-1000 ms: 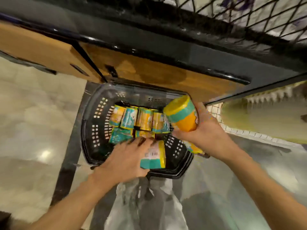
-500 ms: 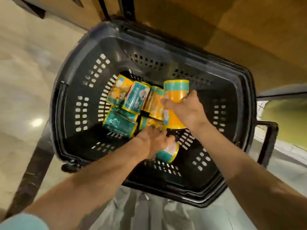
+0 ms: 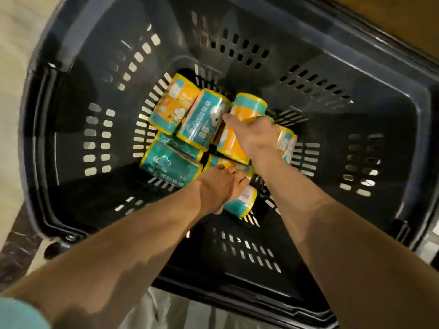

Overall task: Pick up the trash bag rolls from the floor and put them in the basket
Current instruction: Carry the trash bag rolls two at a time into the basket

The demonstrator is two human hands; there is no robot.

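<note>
Right hand [image 3: 255,136] grips orange roll [image 3: 247,110]; left hand [image 3: 219,186] seemingly grips teal roll [image 3: 242,203] in basket [image 3: 71,96].

**Rolls clustered at the middle of the basket floor**

The basket [image 3: 71,143] is seen from above, set on the floor [image 3: 14,43]. The trash bag rolls [image 3: 190,124] are packed together in the middle of its bottom, touching one another, in a far row and a near row. The right hand [image 3: 254,134] is placed on a roll [image 3: 247,110] at the right of the far row. The left hand [image 3: 218,186] is placed nearer, on a roll [image 3: 244,203] at the near edge of the cluster.
</note>
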